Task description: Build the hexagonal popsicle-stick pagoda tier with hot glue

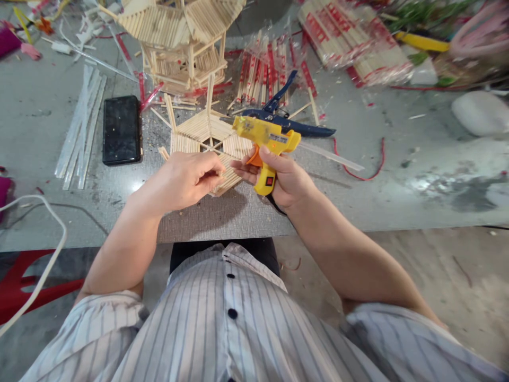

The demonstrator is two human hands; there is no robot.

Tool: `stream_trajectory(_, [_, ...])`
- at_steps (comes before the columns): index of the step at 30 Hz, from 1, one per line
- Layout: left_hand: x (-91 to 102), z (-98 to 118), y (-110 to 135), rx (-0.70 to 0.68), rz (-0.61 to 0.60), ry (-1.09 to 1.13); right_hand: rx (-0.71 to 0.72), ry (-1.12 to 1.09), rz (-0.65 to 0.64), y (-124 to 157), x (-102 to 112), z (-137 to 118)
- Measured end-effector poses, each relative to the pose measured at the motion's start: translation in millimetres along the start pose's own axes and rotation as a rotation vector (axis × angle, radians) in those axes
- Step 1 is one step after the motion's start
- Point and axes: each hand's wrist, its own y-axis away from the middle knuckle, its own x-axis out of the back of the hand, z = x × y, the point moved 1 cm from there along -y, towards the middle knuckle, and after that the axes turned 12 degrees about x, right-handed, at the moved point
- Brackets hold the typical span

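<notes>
My right hand [284, 180] is wrapped round the handle of a yellow glue gun [265, 142], a finger on its orange trigger, the nozzle pointing left over a flat hexagonal panel of wooden sticks [209, 139]. My left hand [186, 178] is closed in a pinch at the panel's near edge, thumb and fingers pressed on the sticks there. The panel lies on the grey table [397, 185], a few sticks standing up from it.
A stick-built pavilion model [181, 37] stands behind the panel. A black phone [121, 129] lies to the left beside clear glue sticks [81, 124]. Blue cutters [286, 119], packs of chopsticks [350, 37] and a red wire [368, 170] lie to the right. A white cable [43, 249] hangs at the left edge.
</notes>
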Motion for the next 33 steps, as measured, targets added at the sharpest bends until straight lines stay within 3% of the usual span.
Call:
stream_trajectory(17, [-1.8,-4,1,0.027,-0.009,0.127,0.020,-0.047,-0.032,-1,5,4])
stream_trajectory(23, [0.5,-3,3,0.004,0.041,0.061,0.036,-0.068,-0.068,-1,6,5])
stream_trajectory(27, [-0.7,-3,3,-0.079,0.167,0.093,0.032,-0.085,-0.060,-2,7,6])
stream_trajectory(33, [-3.7,-12,-4,-0.392,0.497,0.269,0.018,-0.081,-0.055,-3,7,5])
